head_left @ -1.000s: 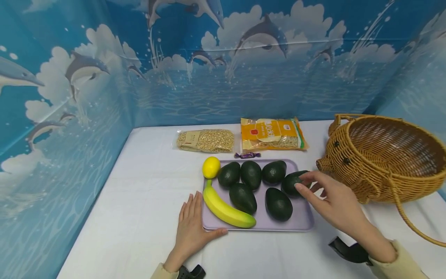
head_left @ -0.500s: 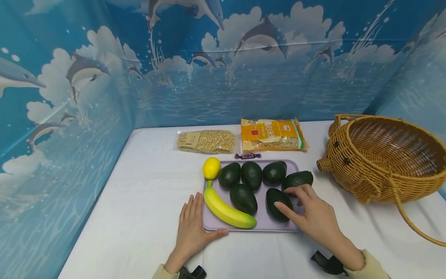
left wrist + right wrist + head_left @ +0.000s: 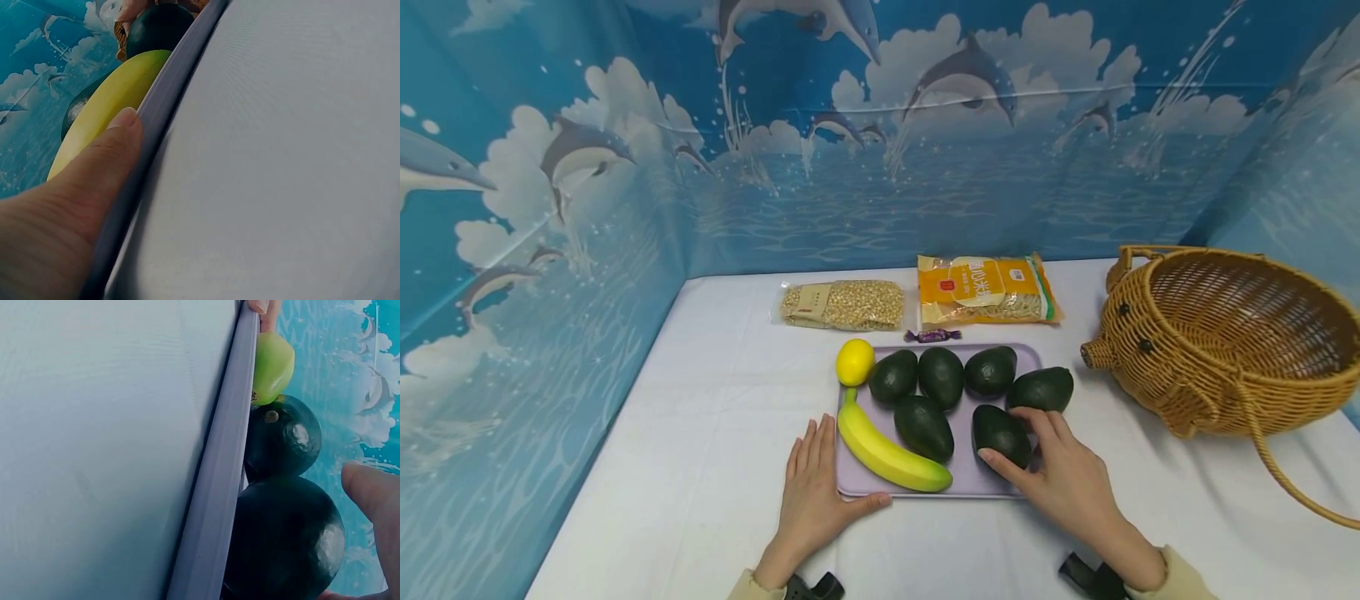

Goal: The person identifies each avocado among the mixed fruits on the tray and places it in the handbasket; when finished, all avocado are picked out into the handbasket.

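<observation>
On the lilac tray (image 3: 973, 482) lie several dark green avocados, a banana (image 3: 891, 450) along the left front and a lemon (image 3: 854, 362) at the back left corner. My right hand (image 3: 1063, 483) is bent over the front right avocado (image 3: 998, 433), fingers by its far right side and thumb over its near side. In the right wrist view the thumb (image 3: 369, 487) stands apart from that avocado (image 3: 281, 540); the fingers are mostly hidden. My left hand (image 3: 812, 479) lies flat at the tray's left front corner, its thumb (image 3: 122, 134) on the front rim.
A pig-shaped wicker basket (image 3: 1195, 367) with a rope handle stands at the right. Behind the tray lie a clear bag of grain (image 3: 857, 303), an orange food packet (image 3: 985, 289) and a purple wrapped candy (image 3: 932, 335). A dolphin-print curtain (image 3: 880, 192) surrounds the white table.
My right hand has left the avocado at the tray's right edge and moved left and nearer, to the front right avocado. The left hand keeps its place.
</observation>
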Tool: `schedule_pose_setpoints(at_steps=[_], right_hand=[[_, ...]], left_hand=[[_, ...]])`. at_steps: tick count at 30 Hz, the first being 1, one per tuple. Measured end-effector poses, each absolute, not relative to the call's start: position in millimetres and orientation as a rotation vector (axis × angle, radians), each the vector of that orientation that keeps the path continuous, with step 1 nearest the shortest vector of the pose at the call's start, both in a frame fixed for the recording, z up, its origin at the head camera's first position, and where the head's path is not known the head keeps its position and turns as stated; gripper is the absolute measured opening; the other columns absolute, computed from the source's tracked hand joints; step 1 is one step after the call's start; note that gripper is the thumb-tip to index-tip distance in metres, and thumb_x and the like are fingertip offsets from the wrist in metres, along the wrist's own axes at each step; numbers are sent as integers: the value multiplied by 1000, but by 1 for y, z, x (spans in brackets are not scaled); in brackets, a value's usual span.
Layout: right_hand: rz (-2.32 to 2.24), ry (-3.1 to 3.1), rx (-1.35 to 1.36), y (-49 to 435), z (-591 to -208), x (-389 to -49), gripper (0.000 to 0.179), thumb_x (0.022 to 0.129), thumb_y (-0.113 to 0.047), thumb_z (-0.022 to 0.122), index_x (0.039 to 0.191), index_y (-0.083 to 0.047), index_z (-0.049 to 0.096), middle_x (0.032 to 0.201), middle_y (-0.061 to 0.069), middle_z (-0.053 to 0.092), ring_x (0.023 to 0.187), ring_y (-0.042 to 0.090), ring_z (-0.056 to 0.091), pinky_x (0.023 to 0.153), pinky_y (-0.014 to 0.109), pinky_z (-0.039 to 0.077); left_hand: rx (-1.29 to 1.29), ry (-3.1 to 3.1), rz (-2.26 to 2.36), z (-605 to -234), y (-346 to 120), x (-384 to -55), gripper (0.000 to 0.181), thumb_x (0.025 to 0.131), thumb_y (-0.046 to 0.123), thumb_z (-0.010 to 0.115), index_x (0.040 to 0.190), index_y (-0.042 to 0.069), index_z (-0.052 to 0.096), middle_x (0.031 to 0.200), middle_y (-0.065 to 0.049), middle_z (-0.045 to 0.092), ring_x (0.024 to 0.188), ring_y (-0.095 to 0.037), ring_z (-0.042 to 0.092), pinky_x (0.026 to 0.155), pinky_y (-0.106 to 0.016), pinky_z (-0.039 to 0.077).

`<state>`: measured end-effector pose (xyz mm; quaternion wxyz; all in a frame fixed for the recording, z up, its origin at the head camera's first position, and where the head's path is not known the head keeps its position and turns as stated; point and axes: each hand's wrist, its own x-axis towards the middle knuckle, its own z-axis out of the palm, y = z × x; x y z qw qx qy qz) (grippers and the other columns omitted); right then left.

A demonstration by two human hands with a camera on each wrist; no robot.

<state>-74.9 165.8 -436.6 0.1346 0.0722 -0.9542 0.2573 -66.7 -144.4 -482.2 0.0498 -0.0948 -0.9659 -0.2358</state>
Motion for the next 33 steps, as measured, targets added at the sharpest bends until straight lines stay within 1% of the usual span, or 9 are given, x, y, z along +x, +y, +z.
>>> schedule_pose_setpoints(at_steps=[3, 6, 9, 15, 20, 26, 33], right_hand=[[750, -2801, 180, 164, -436, -75, 67, 73, -58, 73, 120, -14, 53, 85, 6, 54, 58, 13, 47, 42, 29, 35], [734, -2833, 161, 163, -435, -75, 69, 73, -59, 72, 120, -13, 51, 70, 2, 48, 51, 13, 42, 40, 29, 33], [720, -2853, 148, 162, -435, -75, 70, 73, -60, 72, 121, -13, 49, 62, 0, 41, 48, 14, 40, 39, 30, 31], [698, -2852, 147, 160, -438, -77, 70, 74, -59, 72, 120, -11, 49, 59, -1, 44, 48, 14, 45, 39, 31, 34], [694, -2835, 158, 160, -440, -78, 68, 73, -58, 73, 118, -12, 50, 61, 1, 48, 51, 15, 49, 39, 31, 36], [733, -2853, 161, 161, -440, -78, 69, 72, -59, 74, 119, -14, 50, 59, -2, 44, 50, 13, 45, 39, 30, 34], [788, -2881, 153, 161, -439, -78, 70, 72, -59, 74, 120, -15, 49, 59, -2, 42, 50, 14, 42, 40, 30, 32]], left_hand=[[-288, -2941, -720, -482, -145, -66, 124, 65, 82, 57, 149, -2, 20, 154, -17, 20, 142, -32, 9, 112, -48, 5], [-290, -2940, -717, -483, -144, -66, 124, 65, 82, 57, 149, -2, 20, 154, -17, 21, 142, -32, 9, 112, -48, 5], [-292, -2942, -717, -483, -144, -66, 124, 65, 82, 57, 149, -2, 20, 154, -17, 21, 142, -32, 9, 112, -47, 5], [-288, -2947, -712, -483, -145, -67, 125, 65, 83, 56, 149, -2, 20, 154, -17, 20, 142, -31, 8, 112, -47, 5], [-296, -2938, -702, -484, -146, -67, 125, 65, 83, 56, 149, -2, 20, 154, -17, 20, 142, -31, 8, 112, -46, 4], [-302, -2938, -708, -485, -146, -67, 124, 65, 83, 56, 149, -2, 20, 154, -17, 20, 142, -31, 8, 112, -47, 5], [-292, -2948, -713, -483, -146, -67, 124, 65, 83, 55, 149, -1, 19, 154, -16, 20, 142, -31, 7, 112, -47, 5]])
